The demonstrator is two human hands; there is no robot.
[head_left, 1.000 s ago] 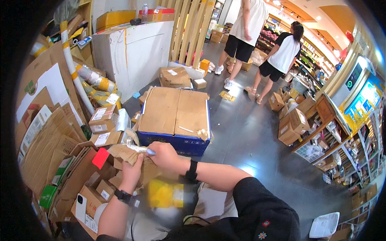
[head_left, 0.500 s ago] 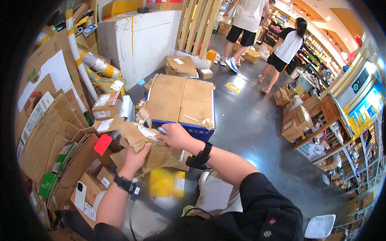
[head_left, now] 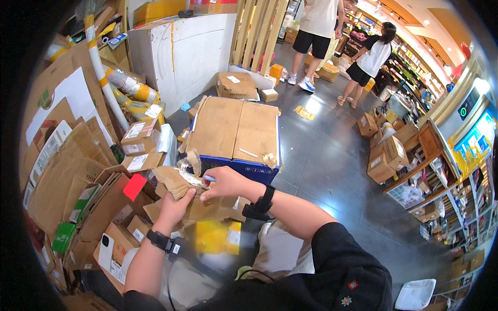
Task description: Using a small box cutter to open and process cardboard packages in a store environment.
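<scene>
My left hand (head_left: 175, 206) grips a crumpled, torn piece of brown cardboard (head_left: 168, 178), its thumb on top. A white patch and a curled strip of brown tape (head_left: 193, 161) show along the far edge. My right hand (head_left: 228, 185) is closed around a slim pale blue object (head_left: 209, 179) whose kind I cannot make out; most of it is hidden in the fist. Its thumb comes close to the cardboard piece; whether they touch I cannot tell. Below both hands lie a brown carton flap (head_left: 212, 208) and a blurred yellow package (head_left: 210, 237).
A large brown-topped blue box (head_left: 233, 127) stands just beyond my hands. Flattened cartons (head_left: 72, 160) and a white phone (head_left: 106, 252) on a box are at left. Parcels (head_left: 386, 158) and shelving line the right. Two people (head_left: 316, 26) (head_left: 371, 57) are farther back.
My right hand has shifted slightly, its thumb now stretched toward my left hand. The cardboard piece and its tape strip have changed angle a little. People in the background have stepped.
</scene>
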